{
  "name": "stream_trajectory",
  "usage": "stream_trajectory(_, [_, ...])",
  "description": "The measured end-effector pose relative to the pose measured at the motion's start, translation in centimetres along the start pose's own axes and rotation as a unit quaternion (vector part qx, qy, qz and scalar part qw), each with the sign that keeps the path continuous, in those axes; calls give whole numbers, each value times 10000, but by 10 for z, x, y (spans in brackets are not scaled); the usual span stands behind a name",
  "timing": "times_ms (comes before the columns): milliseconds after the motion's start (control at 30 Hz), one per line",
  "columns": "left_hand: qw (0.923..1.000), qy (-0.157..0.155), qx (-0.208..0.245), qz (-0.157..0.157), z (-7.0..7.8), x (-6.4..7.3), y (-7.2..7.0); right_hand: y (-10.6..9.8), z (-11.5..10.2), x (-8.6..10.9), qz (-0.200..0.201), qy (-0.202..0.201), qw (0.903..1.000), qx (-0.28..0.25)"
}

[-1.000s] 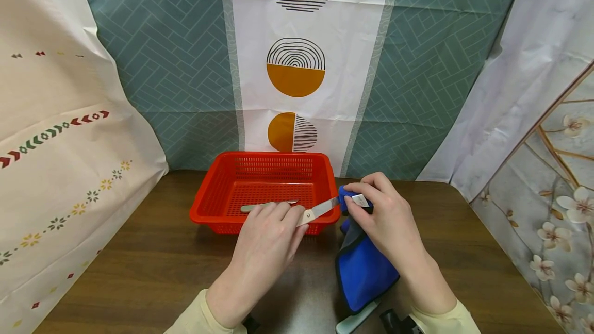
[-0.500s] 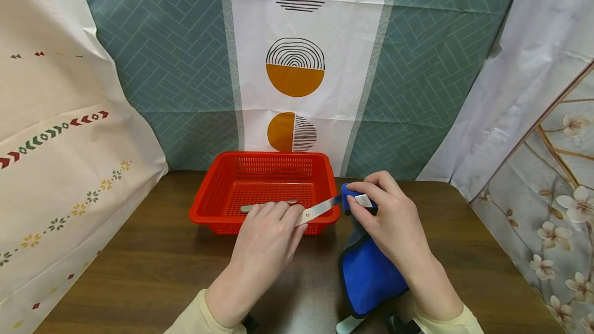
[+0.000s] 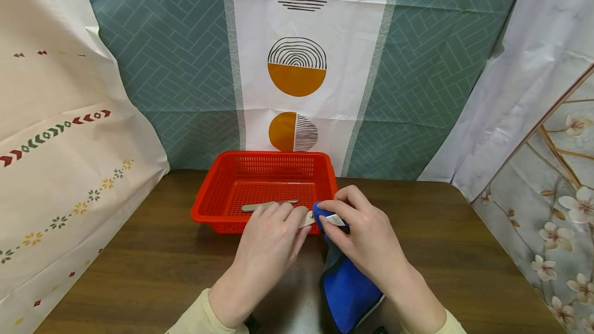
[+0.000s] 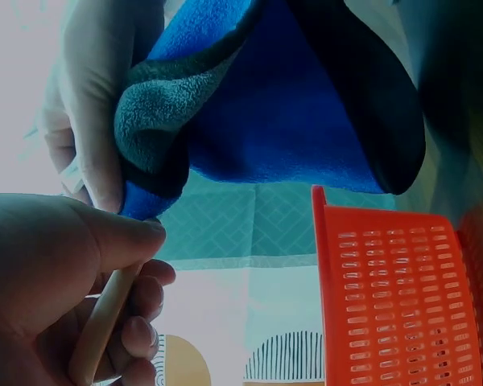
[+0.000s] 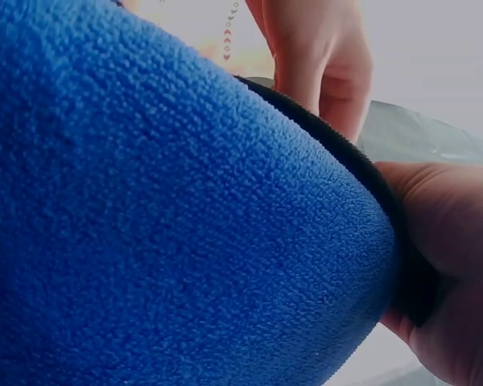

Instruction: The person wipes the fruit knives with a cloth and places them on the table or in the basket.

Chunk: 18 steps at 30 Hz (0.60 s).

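My left hand (image 3: 269, 236) grips a knife by its cream handle (image 3: 307, 219), in front of the red basket. The handle (image 4: 105, 326) also shows inside the curled fingers in the left wrist view. With thumb and fingers my right hand (image 3: 364, 226) pinches a blue and grey microfibre cloth (image 3: 348, 290), folded around the blade close to the handle. The blade is hidden by the cloth. A white tag (image 3: 335, 219) sticks out by the right fingertips, and the rest of the cloth hangs toward the table. In the right wrist view the cloth (image 5: 185, 201) covers most of the work.
The red plastic basket (image 3: 199, 213) stands at the back of the wooden table (image 3: 153, 256). A tool with a grey-green handle (image 3: 255, 207) lies in it. Another pale green edge (image 3: 371, 313) shows beside the hanging cloth. Patterned curtains (image 3: 195, 66) surround the table.
My right hand has moved left with the cloth, from the blade's tip up to the handle, so the blade is now covered. The left hand stays nearly still.
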<state>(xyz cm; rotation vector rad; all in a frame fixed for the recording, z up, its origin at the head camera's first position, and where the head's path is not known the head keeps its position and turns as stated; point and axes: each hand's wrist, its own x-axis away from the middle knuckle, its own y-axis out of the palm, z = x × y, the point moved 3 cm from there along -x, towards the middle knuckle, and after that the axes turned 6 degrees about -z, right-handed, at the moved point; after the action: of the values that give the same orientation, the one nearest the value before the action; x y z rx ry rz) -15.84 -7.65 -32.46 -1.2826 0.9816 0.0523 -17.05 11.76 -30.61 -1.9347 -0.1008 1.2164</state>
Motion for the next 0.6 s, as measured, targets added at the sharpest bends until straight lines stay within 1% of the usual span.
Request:
stream_trajectory(133, [10000, 3, 20, 9, 0, 0, 0, 1, 1, 0, -32, 12, 10000, -5])
stream_trajectory(367, [9998, -82, 49, -147, 0, 1, -1, 0, 9, 0, -81, 173, 9998, 22])
stream_trajectory(600, [9998, -102, 55, -176, 0, 0, -1, -6, 21, 1, 61, 290, 9995, 112])
